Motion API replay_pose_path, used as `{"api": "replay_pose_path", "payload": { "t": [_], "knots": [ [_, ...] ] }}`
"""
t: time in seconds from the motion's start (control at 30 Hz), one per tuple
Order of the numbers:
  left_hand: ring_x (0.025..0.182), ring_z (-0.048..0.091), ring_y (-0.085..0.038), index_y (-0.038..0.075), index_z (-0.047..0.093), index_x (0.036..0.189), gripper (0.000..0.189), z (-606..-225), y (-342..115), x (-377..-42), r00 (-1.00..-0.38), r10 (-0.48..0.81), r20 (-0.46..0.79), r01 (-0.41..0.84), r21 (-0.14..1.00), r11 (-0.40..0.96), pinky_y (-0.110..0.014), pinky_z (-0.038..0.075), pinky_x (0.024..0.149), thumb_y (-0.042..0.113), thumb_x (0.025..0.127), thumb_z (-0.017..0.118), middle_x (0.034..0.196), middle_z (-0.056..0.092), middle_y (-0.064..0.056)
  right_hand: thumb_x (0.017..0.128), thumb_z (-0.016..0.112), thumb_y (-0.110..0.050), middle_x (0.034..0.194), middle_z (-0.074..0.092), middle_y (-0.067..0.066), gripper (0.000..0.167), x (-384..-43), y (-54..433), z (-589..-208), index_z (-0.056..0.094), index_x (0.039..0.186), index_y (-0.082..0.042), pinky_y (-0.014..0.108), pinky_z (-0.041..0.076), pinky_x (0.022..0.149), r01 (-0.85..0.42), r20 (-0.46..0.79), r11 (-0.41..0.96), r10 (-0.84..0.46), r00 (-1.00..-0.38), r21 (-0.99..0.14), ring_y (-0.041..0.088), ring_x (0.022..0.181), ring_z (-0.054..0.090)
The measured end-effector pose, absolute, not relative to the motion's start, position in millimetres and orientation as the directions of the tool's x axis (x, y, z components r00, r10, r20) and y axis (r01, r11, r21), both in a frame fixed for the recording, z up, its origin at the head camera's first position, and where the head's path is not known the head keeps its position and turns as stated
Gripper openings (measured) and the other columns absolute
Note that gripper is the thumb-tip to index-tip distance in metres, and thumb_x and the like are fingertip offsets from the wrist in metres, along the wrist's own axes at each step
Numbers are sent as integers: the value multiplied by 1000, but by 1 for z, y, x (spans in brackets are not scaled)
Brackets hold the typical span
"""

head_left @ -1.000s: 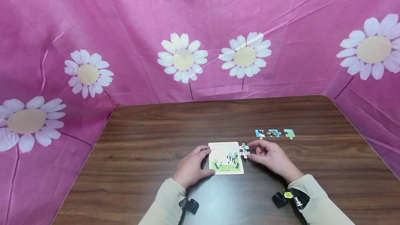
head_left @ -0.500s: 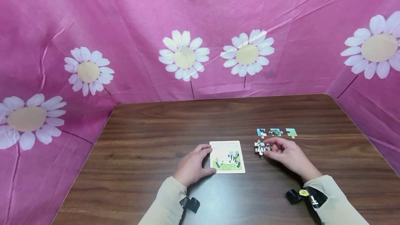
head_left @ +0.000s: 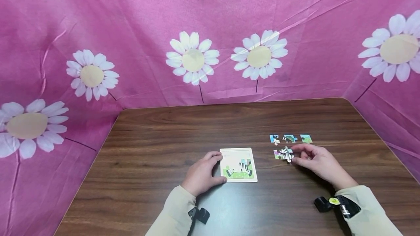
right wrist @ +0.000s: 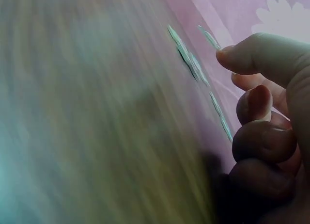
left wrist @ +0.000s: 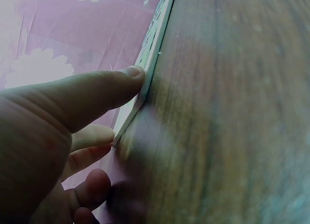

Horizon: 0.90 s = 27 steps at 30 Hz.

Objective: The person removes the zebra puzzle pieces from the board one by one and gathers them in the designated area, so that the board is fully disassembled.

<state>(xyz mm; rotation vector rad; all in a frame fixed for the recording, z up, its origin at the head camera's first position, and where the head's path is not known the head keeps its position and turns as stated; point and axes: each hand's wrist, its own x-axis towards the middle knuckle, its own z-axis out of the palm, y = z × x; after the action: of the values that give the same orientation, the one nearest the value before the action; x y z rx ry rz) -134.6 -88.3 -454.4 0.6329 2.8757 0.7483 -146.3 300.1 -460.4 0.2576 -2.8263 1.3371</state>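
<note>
My left hand (head_left: 204, 174) holds the left side of a square puzzle board (head_left: 238, 183), thumb at the near corner and fingers at the far one. Zebra legs and green grass fill the lower part of its picture; the upper part is bare white. In the left wrist view the thumb (left wrist: 109, 88) lies on the board's edge. To the right, my right hand (head_left: 319, 161) pinches a black-and-white striped puzzle piece (head_left: 287, 154) between thumb and forefinger. The held piece partly covers a purple-and-green puzzle piece (head_left: 277, 154) in the head view.
Beyond the right hand, a row of three puzzle pieces lies on the brown table (head_left: 164, 137): a blue-and-striped piece (head_left: 274, 139), a blue-green piece (head_left: 290, 138) and a green piece (head_left: 306, 138). A pink cloth (head_left: 137, 28) with daisies hangs around the table.
My right hand has moved right with the striped piece, from beside the board to over the purple-and-green piece, and the piece has turned. The left hand keeps its hold on the board.
</note>
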Motion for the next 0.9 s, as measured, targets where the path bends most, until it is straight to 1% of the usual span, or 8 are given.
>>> {"api": "replay_pose_path", "payload": {
  "t": [0.3,0.47,0.63,0.73,0.83,0.9],
  "knots": [
    [121,60,-21,12,61,137,71,-454,-88,-134,-908,420,10,371,485,792,-40,51,93,43,77,83,144,53,5,87,79,-18,69,51,-4,32,-150,321,-461,70,114,-4,27,36,55,-121,43,685,-129,-991,-719,7,58,45],
    [122,60,-21,12,61,137,71,-454,-88,-135,-910,415,4,364,489,793,-41,50,94,43,77,83,144,53,5,87,78,-19,70,51,-3,31,-151,323,-460,70,113,-4,26,36,57,-117,28,727,-134,-991,-676,7,59,45],
    [123,60,-21,13,61,137,71,-455,-87,-135,-910,415,3,363,491,792,-41,50,94,43,77,83,144,53,6,88,77,-20,72,52,-1,32,-151,323,-457,69,114,-4,26,35,59,-98,-16,760,-141,-990,-642,8,61,45],
    [123,59,-21,13,61,137,70,-455,-87,-135,-910,415,-1,360,494,791,-41,50,95,43,77,83,144,53,6,88,76,-20,73,52,-1,38,-151,323,-457,68,120,-3,26,36,59,-102,-26,772,-152,-988,-627,7,61,45],
    [123,60,-21,13,61,137,70,-455,-87,-135,-911,412,-3,357,493,793,-41,50,94,43,77,83,144,53,5,87,74,-14,74,53,-2,44,-152,322,-457,64,128,-1,26,37,59,-129,-10,774,-172,-985,-620,5,63,46],
    [122,60,-21,13,61,137,70,-455,-88,-135,-912,411,-1,358,492,794,-41,50,94,43,77,83,144,53,5,87,73,-11,75,53,-2,45,-152,321,-457,63,130,0,25,38,59,-143,7,773,-176,-984,-618,5,64,47]
  ]
}}
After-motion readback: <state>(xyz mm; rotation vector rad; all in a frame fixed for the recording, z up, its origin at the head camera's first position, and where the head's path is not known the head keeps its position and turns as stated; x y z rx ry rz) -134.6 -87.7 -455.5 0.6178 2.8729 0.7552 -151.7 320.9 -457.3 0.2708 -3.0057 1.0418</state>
